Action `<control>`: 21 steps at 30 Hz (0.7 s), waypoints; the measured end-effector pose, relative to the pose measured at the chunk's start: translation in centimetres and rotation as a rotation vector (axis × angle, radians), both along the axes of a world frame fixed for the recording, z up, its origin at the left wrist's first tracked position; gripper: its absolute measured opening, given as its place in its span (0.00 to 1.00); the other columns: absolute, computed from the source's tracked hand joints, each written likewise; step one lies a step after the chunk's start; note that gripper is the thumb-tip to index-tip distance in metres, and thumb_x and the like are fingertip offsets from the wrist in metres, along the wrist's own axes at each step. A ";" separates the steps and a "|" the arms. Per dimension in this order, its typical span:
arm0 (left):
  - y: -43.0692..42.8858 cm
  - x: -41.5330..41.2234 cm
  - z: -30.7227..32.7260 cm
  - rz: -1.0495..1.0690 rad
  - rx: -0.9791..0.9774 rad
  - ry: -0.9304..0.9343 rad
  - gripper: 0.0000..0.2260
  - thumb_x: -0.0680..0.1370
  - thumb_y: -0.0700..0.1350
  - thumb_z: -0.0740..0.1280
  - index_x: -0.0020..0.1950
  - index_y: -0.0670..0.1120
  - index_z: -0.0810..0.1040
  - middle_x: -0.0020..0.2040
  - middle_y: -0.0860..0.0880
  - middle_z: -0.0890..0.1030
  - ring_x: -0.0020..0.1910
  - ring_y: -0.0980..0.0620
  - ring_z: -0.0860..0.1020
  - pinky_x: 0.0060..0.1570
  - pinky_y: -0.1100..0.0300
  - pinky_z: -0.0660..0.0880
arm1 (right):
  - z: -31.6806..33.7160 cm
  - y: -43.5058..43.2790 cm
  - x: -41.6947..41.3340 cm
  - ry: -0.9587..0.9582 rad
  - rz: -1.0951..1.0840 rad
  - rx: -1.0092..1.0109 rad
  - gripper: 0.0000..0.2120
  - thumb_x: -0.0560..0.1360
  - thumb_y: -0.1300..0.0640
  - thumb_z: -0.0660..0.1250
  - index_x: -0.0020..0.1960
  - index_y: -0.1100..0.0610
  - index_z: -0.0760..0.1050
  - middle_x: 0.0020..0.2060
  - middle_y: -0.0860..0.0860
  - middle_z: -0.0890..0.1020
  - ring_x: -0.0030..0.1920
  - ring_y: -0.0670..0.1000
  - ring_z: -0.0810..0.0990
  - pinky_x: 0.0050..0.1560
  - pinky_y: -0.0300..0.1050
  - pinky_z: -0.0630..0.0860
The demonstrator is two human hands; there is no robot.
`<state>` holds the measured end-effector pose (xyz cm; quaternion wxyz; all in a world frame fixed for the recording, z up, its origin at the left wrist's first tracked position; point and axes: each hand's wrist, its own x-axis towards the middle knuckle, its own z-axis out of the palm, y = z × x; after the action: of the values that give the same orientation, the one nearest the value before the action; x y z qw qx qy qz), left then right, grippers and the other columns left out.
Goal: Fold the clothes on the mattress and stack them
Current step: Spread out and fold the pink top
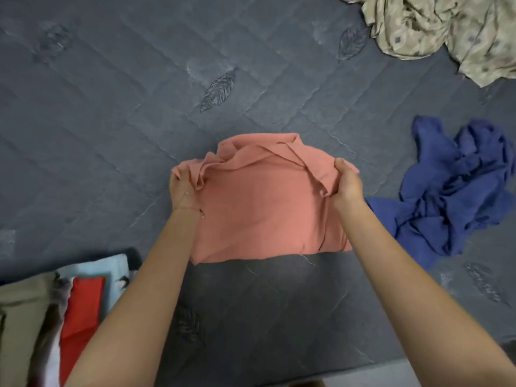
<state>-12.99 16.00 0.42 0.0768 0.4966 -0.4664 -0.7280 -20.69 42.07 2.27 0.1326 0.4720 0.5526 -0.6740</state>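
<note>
**Holding the pink top by both sides on the mattress**

So both hands are busy on one piece: a salmon-pink garment (262, 210) sitting roughly dead centre on the dark grey quilted mattress (106, 121). The left hand (183, 188) has its fingers curled round the bunched-up left edge. The right hand (347, 182) is pinching the right edge with the thumb on top. So both are grasping the same cloth, one at each side of its far end. The fabric between them is rumpled, with a few loose flaps up top, while the near edge runs pretty straight across the mattress. There's a thin bracelet (187, 209) on the left wrist, and both forearms are bare.

Rest of the laundry: a crumpled blue garment (458, 191) lies just right of the pink one, close to the right forearm, not folded at all. The far right corner has a beige patterned cloth (446, 32) in a loose heap, well apart from the hands.

Down at the lower left there's the stack (55, 303) of folded stuff. An olive-tan piece (25, 317) is nearest the edge of the view, with a red piece (83, 303) beside it and a pale blue one (111, 268) peeking out on the far side. Some white and grey layers sit in between that I can't really make out. The mattress has leaf shapes (219, 90) stitched into it.
</note>
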 end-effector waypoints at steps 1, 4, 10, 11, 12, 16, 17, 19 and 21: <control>-0.5 -0.8 -0.2 0.022 0.031 0.030 0.09 0.84 0.41 0.57 0.53 0.40 0.75 0.44 0.46 0.81 0.44 0.51 0.79 0.54 0.52 0.76 | 0.1 -0.2 -0.9 -0.002 0.003 -0.018 0.01 0.80 0.56 0.64 0.50 0.52 0.74 0.41 0.49 0.78 0.34 0.48 0.76 0.22 0.33 0.65; -1.8 -3.4 -0.9 0.019 0.015 0.041 0.11 0.84 0.40 0.56 0.47 0.44 0.75 0.33 0.55 0.83 0.42 0.54 0.78 0.54 0.51 0.76 | -0.2 -0.5 -4.0 0.038 -0.008 -0.047 0.06 0.81 0.56 0.62 0.45 0.51 0.71 0.40 0.47 0.78 0.37 0.47 0.77 0.28 0.39 0.68; -0.7 -3.9 -3.9 -0.490 -0.465 -0.067 0.23 0.83 0.49 0.58 0.77 0.44 0.61 0.75 0.47 0.65 0.73 0.53 0.65 0.75 0.54 0.58 | -2.5 -0.7 -5.4 0.202 0.378 0.077 0.26 0.80 0.44 0.61 0.75 0.50 0.63 0.68 0.42 0.73 0.69 0.45 0.71 0.71 0.45 0.64; 0.1 -3.1 -4.6 -0.549 -0.516 -0.079 0.24 0.83 0.51 0.58 0.77 0.43 0.61 0.76 0.46 0.63 0.74 0.50 0.62 0.75 0.55 0.55 | -3.0 -0.3 -4.9 0.206 0.494 0.209 0.29 0.79 0.43 0.63 0.77 0.49 0.61 0.69 0.41 0.72 0.70 0.45 0.69 0.73 0.46 0.62; 1.0 -2.3 -5.0 -0.642 -0.617 -0.082 0.25 0.82 0.53 0.58 0.75 0.41 0.62 0.76 0.43 0.64 0.75 0.46 0.61 0.76 0.53 0.53 | -3.6 0.2 -4.3 0.206 0.612 0.337 0.31 0.78 0.44 0.66 0.77 0.50 0.60 0.71 0.43 0.70 0.72 0.46 0.67 0.75 0.48 0.60; 4.6 1.4 -6.4 -1.162 -1.094 -0.197 0.31 0.79 0.62 0.57 0.79 0.54 0.50 0.80 0.45 0.44 0.78 0.43 0.42 0.72 0.49 0.28 | -6.2 2.3 -1.3 0.241 0.874 0.735 0.35 0.75 0.51 0.72 0.77 0.57 0.61 0.76 0.56 0.62 0.77 0.55 0.58 0.77 0.54 0.54; 4.9 2.3 -6.8 -1.256 -1.114 -0.258 0.32 0.78 0.65 0.53 0.78 0.57 0.44 0.79 0.48 0.38 0.78 0.44 0.39 0.72 0.45 0.29 | -6.7 2.8 -0.4 0.195 0.903 0.829 0.37 0.74 0.49 0.72 0.77 0.55 0.60 0.77 0.56 0.60 0.77 0.57 0.55 0.77 0.54 0.51; 4.9 3.6 -7.7 -1.349 -1.077 -0.395 0.34 0.75 0.69 0.45 0.76 0.59 0.35 0.78 0.51 0.33 0.77 0.45 0.36 0.73 0.38 0.36 | -7.3 3.7 1.2 0.080 0.896 0.877 0.43 0.72 0.46 0.74 0.79 0.53 0.55 0.79 0.57 0.54 0.78 0.57 0.51 0.77 0.56 0.49; 4.1 3.7 -8.2 -1.359 -1.043 -0.490 0.35 0.73 0.70 0.42 0.74 0.59 0.31 0.78 0.51 0.33 0.77 0.45 0.36 0.73 0.35 0.39 | -7.6 4.2 2.4 0.033 0.788 0.777 0.48 0.71 0.46 0.75 0.80 0.55 0.50 0.78 0.57 0.55 0.78 0.57 0.53 0.77 0.56 0.52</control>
<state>-9.25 20.15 -7.74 -0.2571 0.1565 -0.9356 -0.1845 -18.34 46.24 -5.32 0.1821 0.2333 0.8975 -0.3270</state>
